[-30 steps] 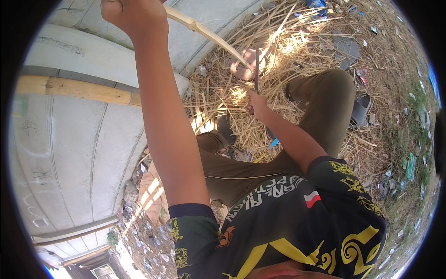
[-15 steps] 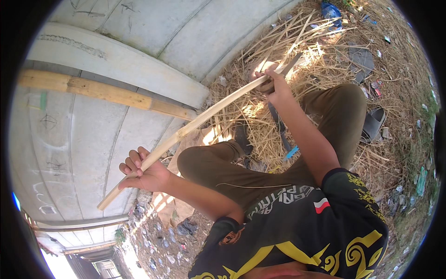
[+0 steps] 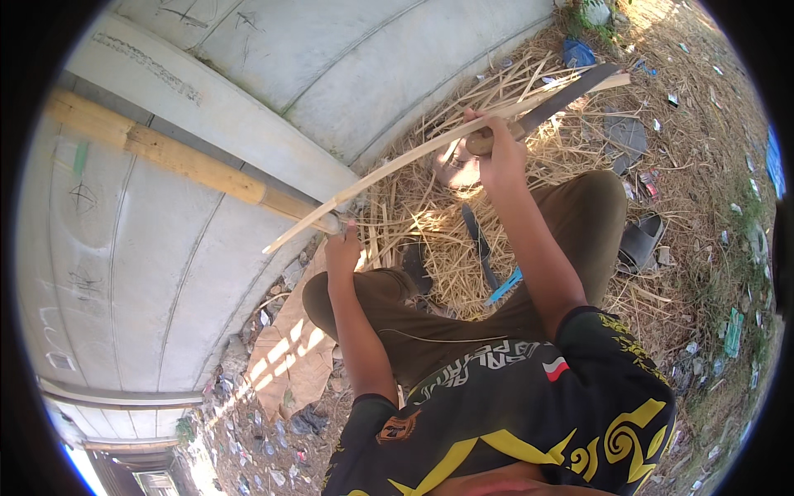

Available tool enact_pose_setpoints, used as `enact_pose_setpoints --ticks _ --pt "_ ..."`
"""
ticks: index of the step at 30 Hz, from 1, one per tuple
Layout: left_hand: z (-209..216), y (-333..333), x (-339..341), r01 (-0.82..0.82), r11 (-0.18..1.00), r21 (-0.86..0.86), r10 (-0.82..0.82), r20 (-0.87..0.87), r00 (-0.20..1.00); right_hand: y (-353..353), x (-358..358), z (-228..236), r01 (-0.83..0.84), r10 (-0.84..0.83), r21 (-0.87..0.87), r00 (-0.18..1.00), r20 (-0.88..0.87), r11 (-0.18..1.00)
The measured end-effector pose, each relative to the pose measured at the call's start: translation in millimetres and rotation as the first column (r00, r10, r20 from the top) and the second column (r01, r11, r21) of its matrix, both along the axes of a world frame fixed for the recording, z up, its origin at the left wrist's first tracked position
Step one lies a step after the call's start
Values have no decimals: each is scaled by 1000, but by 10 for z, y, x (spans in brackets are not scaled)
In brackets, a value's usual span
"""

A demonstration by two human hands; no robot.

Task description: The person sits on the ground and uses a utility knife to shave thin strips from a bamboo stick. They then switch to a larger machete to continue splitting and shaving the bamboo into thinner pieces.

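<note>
My right hand (image 3: 502,153) is closed around the wooden handle of a machete (image 3: 572,97), whose dark blade points up and to the right. The same hand pins a long pale bamboo strip (image 3: 397,164) alongside the handle. The strip slants down to the left, its free end in front of the wall. Below the strip, my left hand (image 3: 343,250) is closed with the thumb up, close to the end of a bamboo pole (image 3: 194,164). Its fingers are partly hidden, and whatever they may hold does not show.
A pale panel wall (image 3: 347,91) rises at the left. Split strips and shavings (image 3: 447,248) cover the ground around my bent legs. A black sandal (image 3: 642,241) lies right of my knee, a brown sheet (image 3: 289,364) near the wall, and a blue strip (image 3: 504,286) between my legs.
My left hand has let go of the strip's lower end and moved right, toward the pole's end. My right hand has carried machete and strip slightly; more of the blade now shows.
</note>
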State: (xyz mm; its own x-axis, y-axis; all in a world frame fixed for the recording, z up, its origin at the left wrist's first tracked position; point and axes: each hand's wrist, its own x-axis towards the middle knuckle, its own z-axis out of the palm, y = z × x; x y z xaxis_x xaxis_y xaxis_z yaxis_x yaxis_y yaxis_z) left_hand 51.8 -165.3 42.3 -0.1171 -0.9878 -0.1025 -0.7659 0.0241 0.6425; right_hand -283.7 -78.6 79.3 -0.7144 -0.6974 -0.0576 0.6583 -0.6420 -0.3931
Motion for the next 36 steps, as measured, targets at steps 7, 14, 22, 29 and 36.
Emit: enact_pose_setpoints --ticks 7,14,22,29,36 --pt "766 575 -724 611 758 -230 -424 -885 193 196 320 290 -80 83 25 981 -173 996" --pt "1607 961 -1418 578 531 -620 -663 121 739 530 625 652 -158 205 136 842 -499 978" --pt "1228 551 -1492 648 689 -324 -716 -443 540 525 444 648 -162 201 120 749 -632 980" --pt "1127 525 -1523 668 704 -241 -663 -561 496 501 338 568 -116 269 262 671 -690 958" --pt "1388 415 -1395 567 790 -233 -610 -401 684 476 339 620 -33 192 248 735 -650 968"
